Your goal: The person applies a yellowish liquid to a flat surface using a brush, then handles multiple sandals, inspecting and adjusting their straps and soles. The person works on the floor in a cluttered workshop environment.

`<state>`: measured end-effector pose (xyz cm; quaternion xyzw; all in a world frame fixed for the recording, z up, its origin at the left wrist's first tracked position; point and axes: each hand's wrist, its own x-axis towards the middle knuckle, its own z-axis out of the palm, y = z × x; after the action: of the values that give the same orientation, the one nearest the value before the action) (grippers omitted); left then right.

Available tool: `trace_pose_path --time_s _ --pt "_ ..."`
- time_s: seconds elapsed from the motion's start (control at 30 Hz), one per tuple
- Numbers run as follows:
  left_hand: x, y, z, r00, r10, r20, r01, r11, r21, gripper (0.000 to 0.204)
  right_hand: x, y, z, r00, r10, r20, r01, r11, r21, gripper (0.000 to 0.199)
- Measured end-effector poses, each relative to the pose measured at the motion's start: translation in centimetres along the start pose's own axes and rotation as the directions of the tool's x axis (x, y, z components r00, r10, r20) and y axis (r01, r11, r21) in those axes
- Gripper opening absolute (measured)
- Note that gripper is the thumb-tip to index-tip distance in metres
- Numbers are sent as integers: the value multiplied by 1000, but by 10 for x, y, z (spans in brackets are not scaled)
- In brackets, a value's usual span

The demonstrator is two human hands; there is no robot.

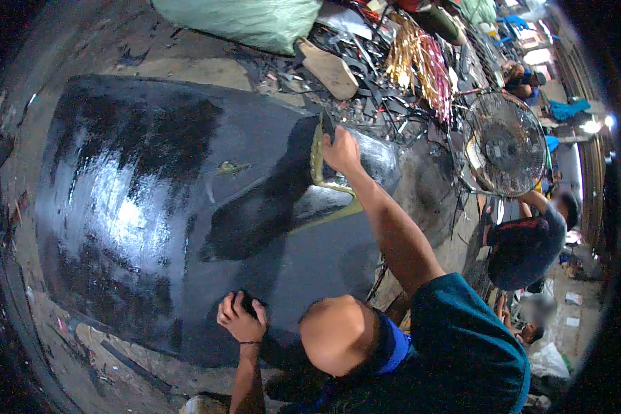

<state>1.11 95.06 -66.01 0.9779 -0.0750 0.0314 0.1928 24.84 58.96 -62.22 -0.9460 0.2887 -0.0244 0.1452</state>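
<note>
A large black sheet [269, 269] lies on the ground before me, its left part coated with a glossy wet-looking layer. My right hand [341, 148] is closed on the upper edge of a dark, shiny curved piece [378, 157] with a yellowish crusted edge, over the sheet's far right part. Whether this piece is separate from the sheet, I cannot tell. At the sheet's near side my left hand [241, 317] rests with fingers curled around something dark, too shadowed to name. My bent knee [338, 331] is close to the right of it.
A pale green sack [241, 21] stands at the far side. Scraps, a flat brown paddle-shaped piece [330, 70] and gold and pink foil strips [421, 65] litter the ground. A round fan [505, 145] stands at right, with a seated person [531, 248] nearby.
</note>
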Motion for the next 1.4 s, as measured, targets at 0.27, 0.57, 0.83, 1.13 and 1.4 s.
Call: trace_pose_path --time_s 0.27,0.57,0.83,1.13,1.4 --pt "2 -3 -1 1000 -8 -20 7 1000 -17 34 27 -117 21 985 -90 145 84 995 46 33" --pt "2 -6 -1 998 -60 9 60 996 -67 31 63 -257 79 965 -194 177 174 977 123 32" --pt "-4 -5 0 997 -68 25 70 995 -76 33 70 -311 51 176 -722 669 857 447 256 43" --pt "1 -1 -2 998 -56 21 56 998 8 32 62 -16 -45 -117 -611 783 974 85 211 56" --pt "-3 6 5 1000 29 3 -29 999 34 38 13 212 -97 456 -653 604 729 664 167 74"
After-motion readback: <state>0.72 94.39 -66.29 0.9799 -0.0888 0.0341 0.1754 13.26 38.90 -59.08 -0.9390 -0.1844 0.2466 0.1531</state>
